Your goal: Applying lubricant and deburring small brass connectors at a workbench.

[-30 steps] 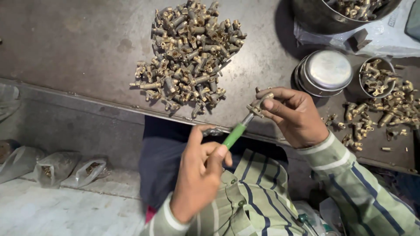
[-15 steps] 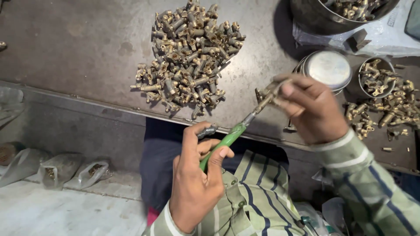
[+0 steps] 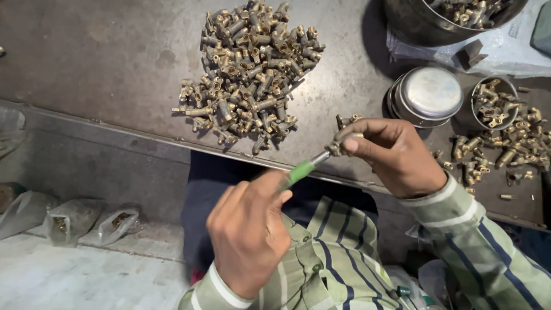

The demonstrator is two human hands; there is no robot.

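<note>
- Here, at a worn metal workbench (image 3: 115,51), a person in a striped shirt works a green-handled tool (image 3: 300,171) into a small brass fitting (image 3: 337,144), seen from above.
- The left hand (image 3: 248,235) is curled closed around the tool's handle, thumb and fingers wrapped over it; only a short green stretch and the thin metal shank show beyond the knuckles.
- The right hand (image 3: 396,156) pinches the fitting between thumb and fingertips, fingers drawn in tight, holding it in the air just above the bench's near edge.
- The tool's long axis runs on a slant, from the left hand at lower left up to the fitting at upper right; its tip meets the fitting, though whether it sits inside a bore or only against the surface cannot be made out (the piece is small and partly covered by the thumb).
- The fitting lies up and to the right of the left hand, and the right hand is the nearer of the two, already on it.
- A large heap of brass fittings (image 3: 247,74) lies on the bench beyond the hands, well apart from them.
- To the right stand a round steel tin with its lid on (image 3: 426,95), a small cup holding fittings (image 3: 493,103) and a scatter of loose pieces (image 3: 511,146); a dark bowl (image 3: 419,26) sits at the top edge.
</note>
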